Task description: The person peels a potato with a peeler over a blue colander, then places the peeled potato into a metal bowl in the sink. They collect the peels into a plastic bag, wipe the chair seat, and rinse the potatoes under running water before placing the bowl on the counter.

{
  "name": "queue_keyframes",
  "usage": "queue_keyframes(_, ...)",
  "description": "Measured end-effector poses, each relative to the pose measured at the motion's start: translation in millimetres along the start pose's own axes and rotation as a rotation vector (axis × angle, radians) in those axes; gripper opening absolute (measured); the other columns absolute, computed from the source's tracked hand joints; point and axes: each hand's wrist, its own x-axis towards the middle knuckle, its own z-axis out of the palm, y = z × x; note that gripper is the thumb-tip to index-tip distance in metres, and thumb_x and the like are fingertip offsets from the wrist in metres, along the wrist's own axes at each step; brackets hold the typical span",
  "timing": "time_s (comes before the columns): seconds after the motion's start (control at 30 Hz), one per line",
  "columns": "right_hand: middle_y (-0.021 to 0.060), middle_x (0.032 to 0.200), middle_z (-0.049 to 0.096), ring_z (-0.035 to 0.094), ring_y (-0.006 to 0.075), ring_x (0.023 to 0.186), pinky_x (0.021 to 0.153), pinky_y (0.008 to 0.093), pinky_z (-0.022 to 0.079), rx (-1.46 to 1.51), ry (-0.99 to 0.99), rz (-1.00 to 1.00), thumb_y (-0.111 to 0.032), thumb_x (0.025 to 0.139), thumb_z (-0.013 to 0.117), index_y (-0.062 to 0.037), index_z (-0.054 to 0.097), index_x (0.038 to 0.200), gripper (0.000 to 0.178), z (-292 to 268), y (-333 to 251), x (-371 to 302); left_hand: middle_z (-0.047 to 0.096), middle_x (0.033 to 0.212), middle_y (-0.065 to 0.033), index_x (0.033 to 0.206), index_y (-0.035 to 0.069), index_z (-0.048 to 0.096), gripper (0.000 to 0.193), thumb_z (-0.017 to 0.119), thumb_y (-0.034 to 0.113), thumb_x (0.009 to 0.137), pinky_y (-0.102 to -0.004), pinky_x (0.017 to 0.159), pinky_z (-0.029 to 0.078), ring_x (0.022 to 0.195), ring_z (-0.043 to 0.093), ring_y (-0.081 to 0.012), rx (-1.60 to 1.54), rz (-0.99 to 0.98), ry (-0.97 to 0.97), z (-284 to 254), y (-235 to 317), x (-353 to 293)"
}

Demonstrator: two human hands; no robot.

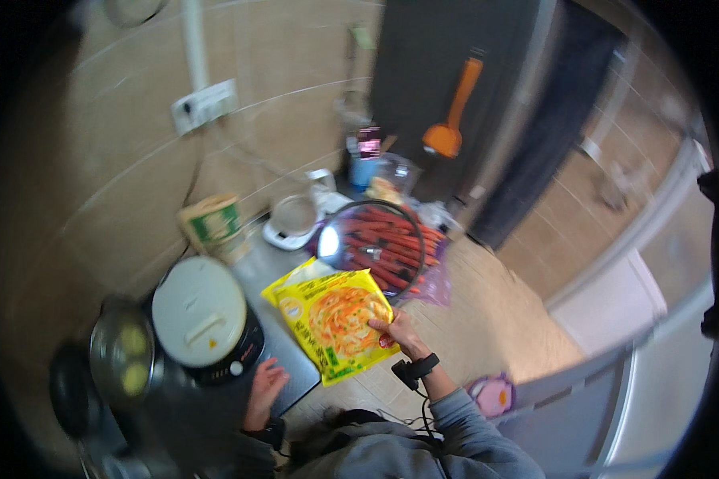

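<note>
My right hand [402,332] is closed on the right edge of a yellow food packet [342,323] with a picture of a noodle-like dish on it. The thumb lies on the front of the packet, which is held tilted over the counter's front edge. Below and left of it, my left hand [265,391] holds nothing, its fingers slightly apart. The hand is nearest to a rice cooker [200,311] with a pale lid and a dark body. Behind the packet, a round clear lid [421,247] with a dark rim lies over several long reddish pieces [383,231], perhaps carrots, in a purple bag.
Left of the cooker stands a pan [121,351] with yellowish round pieces. Behind are a green-and-tan bag [213,223], a white appliance [290,231] and a blue cup [363,173]. An orange spatula [453,116] hangs on a dark panel [423,80].
</note>
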Motion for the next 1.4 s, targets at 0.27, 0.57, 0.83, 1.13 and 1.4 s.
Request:
queue_keyframes(0.27, 0.0080, 0.112, 0.071, 0.069, 0.0139, 0.093, 0.084, 0.0292, 0.057, 0.406, 0.191, -0.055, -0.013, 0.089, 0.076, -0.0013, 0.061, 0.125, 0.041, 17.6, 50.9, -3.1, 0.064, 0.125, -0.0123, 0.129, -0.005, 0.054, 0.033, 0.058, 0.001, 0.096, -0.0335, 0.096, 0.050, 0.113, 0.062, -0.0203, -0.349, -0.077, -0.588, 31.5, -54.9, 161.2)
queue_keyframes(0.57, 0.0127, 0.105, 0.071, 0.068, 0.0178, 0.094, 0.082, 0.0340, 0.055, -0.626, 0.632, -0.096, -0.034, 0.092, 0.073, 0.0031, 0.062, 0.119, 0.047, -39.5, 39.3, 5.2, 0.069, 0.116, -0.0130, 0.121, -0.008, 0.060, 0.029, 0.060, 0.006, 0.096, -0.0311, 0.089, 0.052, 0.101, 0.067, -0.0190, -0.482, -0.113, -0.770, 63.6, -117.3, 252.1)
queue_keyframes(0.83, 0.0138, 0.111, 0.060, 0.056, 0.0331, 0.110, 0.090, 0.0430, 0.045, -1.531, 0.942, -1.116, -0.019, 0.085, 0.073, -0.0048, 0.059, 0.114, 0.035, -38.9, -144.1, -35.7, 0.072, 0.106, -0.0130, 0.115, -0.007, 0.065, 0.024, 0.060, 0.004, 0.095, -0.0298, 0.081, 0.056, 0.090, 0.071, -0.0186, -0.455, 0.010, -0.668, 84.3, -115.6, 267.1)
queue_keyframes(1.13, 0.0075, 0.125, 0.059, 0.048, 0.0242, 0.128, 0.115, 0.0458, 0.031, -2.311, 0.985, -1.191, -0.014, 0.084, 0.064, -0.0086, 0.065, 0.113, 0.029, -10.6, -212.4, 39.0, 0.074, 0.094, -0.0130, 0.106, -0.009, 0.068, 0.020, 0.062, 0.005, 0.093, -0.0278, 0.068, 0.058, 0.076, 0.072, -0.0171, -0.375, 0.178, -0.507, 89.8, -118.1, 270.0)
queue_keyframes(1.4, -0.0024, 0.115, 0.061, 0.048, 0.0220, 0.125, 0.122, 0.0512, 0.016, -2.793, 1.100, -1.046, -0.025, 0.092, 0.057, -0.0175, 0.076, 0.106, 0.025, -3.5, -163.0, 38.2, 0.072, 0.093, -0.0154, 0.106, -0.012, 0.065, 0.023, 0.057, 0.005, 0.092, -0.0317, 0.066, 0.056, 0.074, 0.070, -0.0214, -0.425, 0.316, -0.317, 69.7, -158.2, 259.1)
